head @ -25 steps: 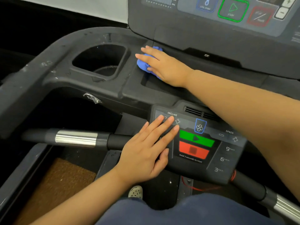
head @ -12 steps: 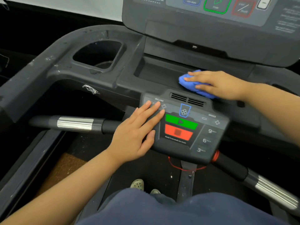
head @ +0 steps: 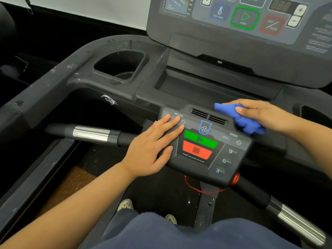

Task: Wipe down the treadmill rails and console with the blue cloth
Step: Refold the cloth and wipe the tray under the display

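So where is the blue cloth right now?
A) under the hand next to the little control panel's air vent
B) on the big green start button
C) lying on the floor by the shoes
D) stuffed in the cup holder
A: the right hand presses the blue cloth against the upper right edge of the small control panel, just right of its vent slots.

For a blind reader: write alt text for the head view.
A right hand presses a bunched blue cloth against the upper right corner of a treadmill's control panel, while the left hand lies flat on the panel's left side.
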The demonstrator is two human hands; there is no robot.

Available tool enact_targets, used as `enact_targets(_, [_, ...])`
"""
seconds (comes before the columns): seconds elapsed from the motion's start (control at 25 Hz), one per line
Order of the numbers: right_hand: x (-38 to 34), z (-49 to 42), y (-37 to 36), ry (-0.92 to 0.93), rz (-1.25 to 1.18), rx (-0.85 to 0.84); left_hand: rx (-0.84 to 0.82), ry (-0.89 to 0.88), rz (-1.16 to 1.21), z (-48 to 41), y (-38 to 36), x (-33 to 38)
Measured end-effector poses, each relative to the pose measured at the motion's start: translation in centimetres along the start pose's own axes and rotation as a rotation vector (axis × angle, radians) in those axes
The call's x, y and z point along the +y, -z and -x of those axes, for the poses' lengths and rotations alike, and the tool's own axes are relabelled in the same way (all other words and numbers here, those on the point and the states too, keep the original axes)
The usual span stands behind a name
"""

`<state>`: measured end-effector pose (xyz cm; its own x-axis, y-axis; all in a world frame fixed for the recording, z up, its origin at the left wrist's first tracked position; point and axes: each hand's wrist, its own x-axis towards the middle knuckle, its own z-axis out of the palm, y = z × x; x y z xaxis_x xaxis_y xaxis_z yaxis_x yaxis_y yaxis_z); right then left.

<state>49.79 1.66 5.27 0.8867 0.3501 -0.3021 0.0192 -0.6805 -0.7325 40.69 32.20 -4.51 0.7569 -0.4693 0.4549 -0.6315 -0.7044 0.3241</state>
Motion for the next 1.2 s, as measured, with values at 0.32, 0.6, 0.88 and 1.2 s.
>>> enact_targets(0.32, [-9.8,-11.1,-7.9,0.399,0.340,-0.268,-0.091,-0.034,0.242,0.1,1.2,-1.3])
enact_targets(0.6, [-14.5,-16.8,-16.4,0.893,0.965,-0.173,-0.279,-0.166,0.477,0.0,2.5,-3.5])
enact_targets(0.88, [-17.0,-17.3,-19.3,0.498,0.744,0.062,-0.341,-0.330,0.383,-0.1,2.5,-4.9])
enact_targets(1.2, [-14.6,-11.0,-13.7,-0.263,0.520,0.356,-0.393,-0.353,0.435,-0.5,1.8,-5.6])
